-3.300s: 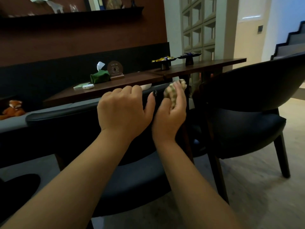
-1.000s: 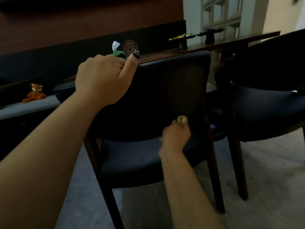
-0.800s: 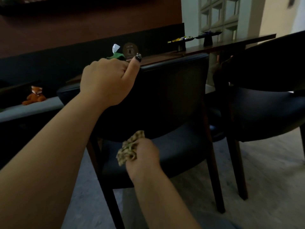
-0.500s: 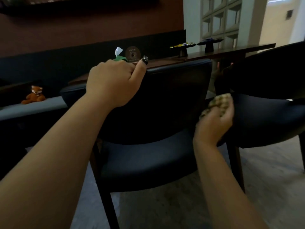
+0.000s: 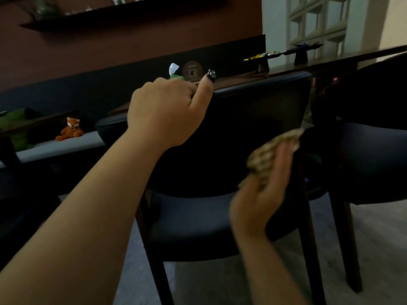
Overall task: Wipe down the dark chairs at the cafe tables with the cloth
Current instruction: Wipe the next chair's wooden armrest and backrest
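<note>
my left hand (image 5: 164, 111) grips the chair (image 5: 253, 137) top at 11 o'clock; right hand (image 5: 262, 194) bunches the soft, light cloth (image 5: 267, 159).

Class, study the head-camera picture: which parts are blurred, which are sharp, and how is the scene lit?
Head view: the right hand and the cloth it grips are smeared by motion blur; the left hand on the chair back is sharp; the room is dim, the chair nearly black with little detail, the brightest area the pale wall at upper right.
</note>
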`<state>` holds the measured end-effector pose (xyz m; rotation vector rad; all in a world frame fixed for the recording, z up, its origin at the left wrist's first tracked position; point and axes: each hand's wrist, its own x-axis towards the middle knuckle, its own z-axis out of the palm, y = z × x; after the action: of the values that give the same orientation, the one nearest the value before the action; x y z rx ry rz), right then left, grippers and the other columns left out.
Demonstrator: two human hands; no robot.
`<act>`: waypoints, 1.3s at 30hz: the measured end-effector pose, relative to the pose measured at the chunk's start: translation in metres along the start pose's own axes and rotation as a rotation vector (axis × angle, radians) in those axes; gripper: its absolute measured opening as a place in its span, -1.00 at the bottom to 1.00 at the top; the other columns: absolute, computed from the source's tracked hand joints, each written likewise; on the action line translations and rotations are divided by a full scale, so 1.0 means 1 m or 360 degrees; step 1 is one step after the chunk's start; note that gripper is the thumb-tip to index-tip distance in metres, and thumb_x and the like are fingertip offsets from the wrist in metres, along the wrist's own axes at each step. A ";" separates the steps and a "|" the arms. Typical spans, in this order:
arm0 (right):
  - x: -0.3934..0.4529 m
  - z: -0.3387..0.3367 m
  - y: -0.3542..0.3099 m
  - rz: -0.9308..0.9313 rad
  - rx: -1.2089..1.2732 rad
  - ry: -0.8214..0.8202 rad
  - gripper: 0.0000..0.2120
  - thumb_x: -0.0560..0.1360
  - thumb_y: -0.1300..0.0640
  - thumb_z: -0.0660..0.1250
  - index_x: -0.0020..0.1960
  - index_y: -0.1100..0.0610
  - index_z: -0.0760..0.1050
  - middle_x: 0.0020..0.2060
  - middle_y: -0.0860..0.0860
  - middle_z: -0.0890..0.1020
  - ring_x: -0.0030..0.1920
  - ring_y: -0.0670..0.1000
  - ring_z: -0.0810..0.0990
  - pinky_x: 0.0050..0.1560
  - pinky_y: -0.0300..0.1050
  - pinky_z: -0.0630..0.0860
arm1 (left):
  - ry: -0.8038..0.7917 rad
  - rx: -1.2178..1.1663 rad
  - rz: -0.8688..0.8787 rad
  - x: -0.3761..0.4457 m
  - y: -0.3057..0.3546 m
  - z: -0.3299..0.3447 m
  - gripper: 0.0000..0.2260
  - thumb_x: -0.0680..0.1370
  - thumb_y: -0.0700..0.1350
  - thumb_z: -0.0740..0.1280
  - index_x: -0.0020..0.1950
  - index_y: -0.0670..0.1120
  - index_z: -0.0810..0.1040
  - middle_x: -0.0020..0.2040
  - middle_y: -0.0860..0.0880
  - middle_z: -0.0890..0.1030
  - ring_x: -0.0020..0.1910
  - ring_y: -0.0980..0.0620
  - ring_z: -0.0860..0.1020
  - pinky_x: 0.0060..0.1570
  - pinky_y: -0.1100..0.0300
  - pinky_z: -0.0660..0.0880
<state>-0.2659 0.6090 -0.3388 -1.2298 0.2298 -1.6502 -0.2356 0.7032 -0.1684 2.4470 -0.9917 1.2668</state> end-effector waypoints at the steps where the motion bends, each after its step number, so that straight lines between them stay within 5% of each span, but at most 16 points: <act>1: 0.027 0.002 0.003 0.0211 0.0114 0.0129 -0.44 0.45 0.28 0.08 0.45 0.12 0.26 0.45 0.09 0.31 0.45 0.09 0.29 0.46 0.01 0.24 | -0.0008 -0.0007 0.0006 0.001 0.000 0.000 -0.47 0.66 0.17 -0.01 -0.48 0.02 0.26 -0.54 0.02 0.31 -0.56 0.06 0.29 -0.45 0.23 0.09; 3: 0.062 0.014 0.008 0.0575 0.0244 0.0341 -0.50 0.52 0.30 0.09 0.45 0.12 0.31 0.41 0.07 0.38 0.40 0.07 0.37 0.43 0.00 0.28 | -0.0017 -0.0007 0.0009 0.001 -0.001 -0.001 -0.48 0.66 0.17 -0.01 -0.47 0.04 0.26 -0.53 0.02 0.32 -0.57 0.07 0.29 -0.45 0.24 0.09; 5: 0.062 0.025 0.012 0.0624 0.0135 0.0415 -0.57 0.58 0.27 0.08 0.44 0.22 0.30 0.41 0.13 0.38 0.41 0.04 0.35 0.44 -0.14 0.24 | -0.0017 -0.0016 0.0010 0.002 -0.001 -0.001 -0.49 0.66 0.17 -0.01 -0.47 0.06 0.27 -0.53 0.02 0.34 -0.57 0.06 0.31 -0.45 0.25 0.10; 7: 0.030 0.029 0.014 0.0341 -0.0019 0.0297 -0.53 0.54 0.26 0.05 0.44 0.29 0.25 0.42 0.20 0.33 0.44 0.05 0.29 0.45 -0.24 0.17 | -0.0033 -0.0011 0.0016 0.001 -0.001 0.000 -0.50 0.65 0.18 -0.02 -0.46 0.06 0.29 -0.53 0.02 0.35 -0.58 0.07 0.32 -0.46 0.25 0.11; 10: -0.036 0.013 0.025 -0.0278 -0.0327 -0.0325 -0.50 0.50 0.32 0.03 0.43 0.40 0.16 0.44 0.31 0.21 0.47 0.14 0.15 0.48 -0.20 0.07 | -0.0050 0.0000 0.0007 0.002 0.000 -0.001 -0.49 0.62 0.21 -0.06 -0.46 0.04 0.31 -0.55 0.05 0.33 -0.60 0.09 0.31 -0.47 0.26 0.11; 13: -0.031 -0.017 0.041 -0.0547 -0.0453 -0.0638 -0.46 0.45 0.36 0.01 0.43 0.38 0.17 0.44 0.29 0.18 0.45 0.17 0.12 0.48 -0.22 0.03 | -0.0041 0.0027 -0.0021 0.001 0.000 -0.002 -0.49 0.63 0.21 -0.05 -0.47 0.05 0.31 -0.57 0.09 0.32 -0.61 0.16 0.30 -0.47 0.28 0.11; 15: 0.007 -0.026 0.044 -0.0536 -0.0473 -0.0444 -0.44 0.42 0.39 0.05 0.43 0.37 0.18 0.43 0.28 0.21 0.49 0.10 0.12 0.49 -0.19 0.03 | -0.0028 0.0050 -0.0025 0.000 -0.001 0.000 -0.48 0.63 0.20 -0.04 -0.48 0.05 0.30 -0.59 0.09 0.30 -0.63 0.14 0.35 -0.49 0.30 0.09; 18: 0.066 -0.009 0.032 -0.0244 -0.0291 -0.0106 -0.39 0.39 0.48 0.09 0.45 0.34 0.22 0.44 0.17 0.23 0.50 0.11 0.16 0.49 -0.21 0.06 | -0.0055 0.0036 -0.0007 0.003 -0.002 0.000 -0.48 0.62 0.22 -0.06 -0.46 0.04 0.33 -0.60 0.08 0.29 -0.47 0.46 0.40 -0.55 0.32 0.08; 21: 0.057 0.016 0.012 -0.0239 -0.0155 0.0012 -0.43 0.41 0.45 0.06 0.43 0.33 0.24 0.42 0.12 0.27 0.48 0.14 0.22 0.49 -0.10 0.11 | -0.0132 0.0037 -0.0005 0.004 -0.003 0.000 -0.49 0.62 0.23 -0.07 -0.41 0.05 0.40 -0.60 0.07 0.31 -0.59 0.21 0.42 -0.62 0.36 0.09; 24: 0.001 0.015 0.018 -0.0747 -0.0351 -0.0426 -0.55 0.57 0.34 0.06 0.45 0.32 0.17 0.43 0.21 0.24 0.48 0.20 0.19 0.46 0.13 0.20 | -0.0071 0.0105 -0.0038 0.002 -0.001 -0.001 -0.46 0.61 0.23 -0.09 -0.40 0.03 0.44 -0.60 0.07 0.30 -0.64 0.18 0.28 -0.53 0.30 0.10; 27: -0.015 -0.001 0.030 -0.1096 -0.0564 -0.0774 -0.52 0.52 0.39 0.17 0.42 0.33 0.20 0.44 0.14 0.23 0.48 0.14 0.20 0.43 0.11 0.26 | -0.0075 0.0114 -0.0042 0.001 0.002 -0.002 -0.46 0.59 0.22 -0.11 -0.42 0.02 0.41 -0.58 0.08 0.31 -0.60 0.17 0.29 -0.49 0.29 0.10; 33: 0.079 0.004 -0.008 -0.0418 -0.0169 -0.0055 -0.48 0.45 0.42 0.06 0.42 0.35 0.26 0.42 0.24 0.31 0.47 0.17 0.22 0.49 -0.01 0.17 | -0.0172 0.0040 -0.0027 0.004 0.000 -0.004 -0.40 0.56 0.26 -0.15 -0.23 0.02 0.60 -0.52 0.08 0.39 -0.55 0.16 0.35 -0.48 0.28 0.15; 36: 0.060 0.023 -0.031 -0.0619 -0.0187 -0.0279 -0.56 0.48 0.46 0.09 0.35 0.36 0.34 0.35 0.27 0.39 0.43 0.29 0.28 0.46 0.20 0.19 | -0.0127 0.0091 -0.0050 0.004 0.001 -0.004 -0.36 0.52 0.28 -0.19 -0.25 0.00 0.59 -0.52 0.06 0.39 -0.55 0.15 0.35 -0.48 0.26 0.13; 39: 0.019 0.006 -0.035 -0.0917 -0.0343 -0.0795 -0.66 0.53 0.39 0.14 0.30 0.36 0.42 0.32 0.27 0.43 0.39 0.30 0.34 0.35 0.29 0.31 | -0.0138 0.0060 -0.0057 0.003 0.000 -0.003 -0.38 0.53 0.27 -0.19 -0.35 -0.01 0.52 -0.54 0.06 0.39 -0.55 0.11 0.37 -0.47 0.24 0.16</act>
<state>-0.2814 0.6126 -0.3022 -1.9578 -0.2929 -1.7476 -0.2367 0.7030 -0.1641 2.5562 -0.9490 1.1881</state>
